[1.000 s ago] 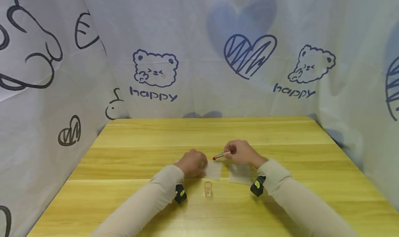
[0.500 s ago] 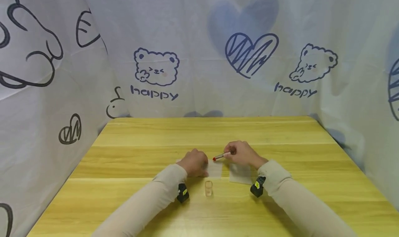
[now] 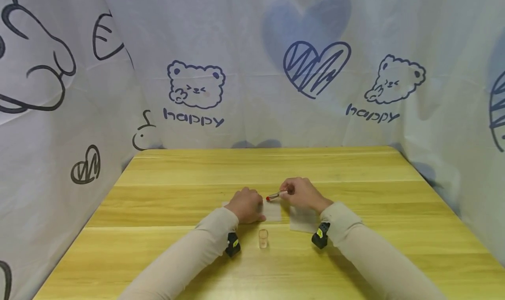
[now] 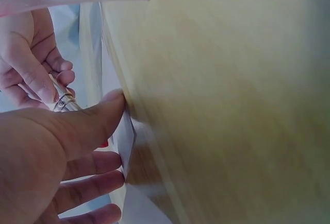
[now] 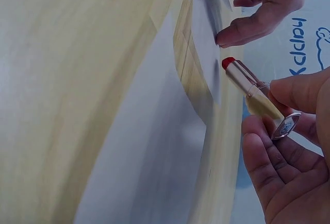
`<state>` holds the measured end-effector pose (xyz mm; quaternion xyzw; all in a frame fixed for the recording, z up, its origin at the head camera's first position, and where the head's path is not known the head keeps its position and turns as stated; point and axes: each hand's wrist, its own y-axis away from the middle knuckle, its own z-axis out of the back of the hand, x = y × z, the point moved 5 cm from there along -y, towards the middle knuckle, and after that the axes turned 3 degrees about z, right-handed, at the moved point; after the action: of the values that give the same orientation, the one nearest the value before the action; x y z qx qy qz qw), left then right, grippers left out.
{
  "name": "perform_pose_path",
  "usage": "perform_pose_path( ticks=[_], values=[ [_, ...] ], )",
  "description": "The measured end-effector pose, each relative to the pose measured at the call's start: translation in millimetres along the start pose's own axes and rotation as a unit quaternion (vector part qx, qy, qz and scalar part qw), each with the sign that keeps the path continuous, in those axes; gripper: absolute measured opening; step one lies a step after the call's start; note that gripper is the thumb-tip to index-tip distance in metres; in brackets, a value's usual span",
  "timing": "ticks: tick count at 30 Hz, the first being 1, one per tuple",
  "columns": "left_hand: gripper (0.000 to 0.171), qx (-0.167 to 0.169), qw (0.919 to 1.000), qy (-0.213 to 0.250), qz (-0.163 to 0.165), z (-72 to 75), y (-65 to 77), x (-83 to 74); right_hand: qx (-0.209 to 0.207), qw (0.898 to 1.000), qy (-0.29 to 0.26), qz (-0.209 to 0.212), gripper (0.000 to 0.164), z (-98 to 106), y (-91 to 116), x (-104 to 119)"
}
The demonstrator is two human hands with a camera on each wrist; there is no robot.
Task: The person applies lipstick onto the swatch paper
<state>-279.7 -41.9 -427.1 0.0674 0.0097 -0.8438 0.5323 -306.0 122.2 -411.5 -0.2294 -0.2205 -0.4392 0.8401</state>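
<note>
A lipstick (image 5: 252, 87) with its red tip out is pinched between the thumb and fingers of my right hand (image 3: 303, 193). In the head view the red tip sits over the far edge of the middle piece of white paper (image 3: 273, 211). My left hand (image 3: 247, 205) rests at that paper's left side; in the left wrist view its thumb and fingertips touch the paper (image 4: 124, 139) with fingers extended. A second white paper (image 3: 303, 220) lies just right, below my right hand. A small clear cap (image 3: 263, 238) stands on the table nearer the front.
The wood-grain table (image 3: 177, 168) carries everything. Another paper edge (image 3: 225, 203) peeks out left of my left hand. A white curtain (image 3: 252, 94) with drawings hangs behind and at both sides.
My right hand has shifted slightly left with the lipstick, its tip moving left over the paper's far edge. My left hand has slid slightly right.
</note>
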Motion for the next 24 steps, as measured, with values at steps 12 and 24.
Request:
perform_pose_path(
  ticks=[12,24],
  values=[
    [0.041,-0.015,0.9997,-0.019,0.001,2.3,-0.7,-1.4,-0.004,1.0,0.012,-0.006,0.011,-4.6,-3.6,-2.5],
    [0.042,-0.015,0.9999,0.0,0.009,8.4,3.0,-1.6,-0.001,1.0,0.015,-0.025,0.013,-7.3,-2.3,-1.7]
  ],
)
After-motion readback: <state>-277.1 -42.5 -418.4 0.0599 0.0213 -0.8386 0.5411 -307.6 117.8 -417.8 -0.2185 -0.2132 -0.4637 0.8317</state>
